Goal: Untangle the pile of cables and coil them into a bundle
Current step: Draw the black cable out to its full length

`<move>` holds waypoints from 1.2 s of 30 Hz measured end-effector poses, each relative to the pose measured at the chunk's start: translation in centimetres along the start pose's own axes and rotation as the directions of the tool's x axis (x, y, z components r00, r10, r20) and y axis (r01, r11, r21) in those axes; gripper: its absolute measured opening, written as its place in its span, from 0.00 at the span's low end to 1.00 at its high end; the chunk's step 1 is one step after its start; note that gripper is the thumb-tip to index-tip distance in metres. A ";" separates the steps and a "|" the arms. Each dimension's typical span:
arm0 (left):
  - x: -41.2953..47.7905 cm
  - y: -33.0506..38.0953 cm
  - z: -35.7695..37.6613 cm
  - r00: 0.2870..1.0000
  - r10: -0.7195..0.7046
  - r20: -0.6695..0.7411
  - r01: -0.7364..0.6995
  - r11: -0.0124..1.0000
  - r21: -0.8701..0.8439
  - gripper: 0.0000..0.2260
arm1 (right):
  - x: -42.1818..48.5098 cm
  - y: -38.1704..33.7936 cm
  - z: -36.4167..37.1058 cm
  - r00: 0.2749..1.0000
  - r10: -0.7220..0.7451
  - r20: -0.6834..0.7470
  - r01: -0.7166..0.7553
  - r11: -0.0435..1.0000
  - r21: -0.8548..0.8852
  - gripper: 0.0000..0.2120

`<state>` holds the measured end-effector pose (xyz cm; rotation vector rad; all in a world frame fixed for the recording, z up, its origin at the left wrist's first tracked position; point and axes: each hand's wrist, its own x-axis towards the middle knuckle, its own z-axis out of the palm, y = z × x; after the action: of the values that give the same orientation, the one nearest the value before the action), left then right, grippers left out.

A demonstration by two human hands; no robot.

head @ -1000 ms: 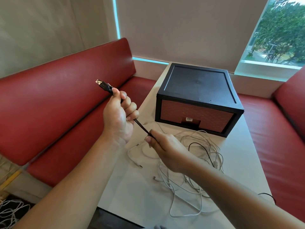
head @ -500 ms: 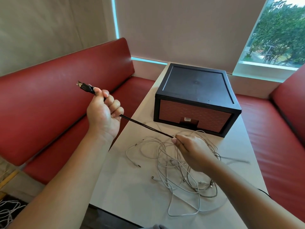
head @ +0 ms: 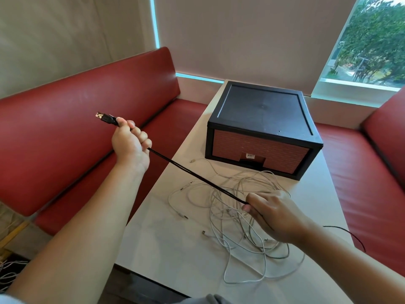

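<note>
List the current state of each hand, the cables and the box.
left hand: grips black cable beside its plug.
right hand: pinches black cable above white cables.
black cable: stretched between both hands.
white cables: tangled, loose on table.
box: drawer closed.

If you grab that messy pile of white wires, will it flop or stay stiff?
Probably floppy: the white wires lie in loose, curvy loops flat on the table. They are likely light too, since each strand looks very thin. They would probably lift as one snarled clump, because the loops cross over each other.
</note>
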<state>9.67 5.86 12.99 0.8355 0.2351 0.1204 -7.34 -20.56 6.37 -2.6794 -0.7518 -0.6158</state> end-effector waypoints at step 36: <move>-5.1 -1.0 2.9 0.963 -0.144 0.230 0.179 0.974 -0.138 0.21 | 6.3 -3.5 0.4 0.799 0.314 0.513 -0.601 0.404 0.690 0.09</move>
<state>5.54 2.07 14.95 0.6623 0.0846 -0.1059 -4.28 -14.92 9.54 -1.8799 -0.1861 0.3018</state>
